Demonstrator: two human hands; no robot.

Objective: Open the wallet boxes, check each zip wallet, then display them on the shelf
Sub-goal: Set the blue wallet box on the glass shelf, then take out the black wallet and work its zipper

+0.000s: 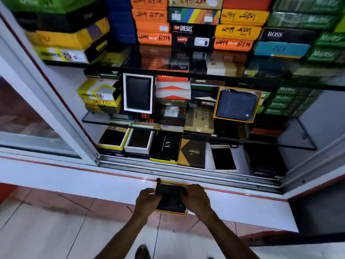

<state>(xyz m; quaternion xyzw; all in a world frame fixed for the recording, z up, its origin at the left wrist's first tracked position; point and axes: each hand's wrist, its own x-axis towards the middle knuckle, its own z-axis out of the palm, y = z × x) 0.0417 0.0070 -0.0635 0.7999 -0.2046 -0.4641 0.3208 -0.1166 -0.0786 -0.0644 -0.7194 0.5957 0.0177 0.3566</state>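
A yellow-rimmed open box (171, 213) holding a black zip wallet (170, 197) is held in front of the cabinet's white sill. My left hand (147, 200) grips the box's left side. My right hand (195, 197) is closed on the wallet's right edge. On the middle glass shelf (97, 122) a blue zip wallet (236, 106) stands displayed in a yellow box, and a black wallet in a white box (138, 93) stands to its left.
Stacks of coloured wallet boxes (240, 28) fill the top shelf. The bottom shelf holds several open and closed boxes (165, 148). The sliding glass door (43, 101) is pushed left, its metal track (186, 170) along the sill. Tiled floor lies below.
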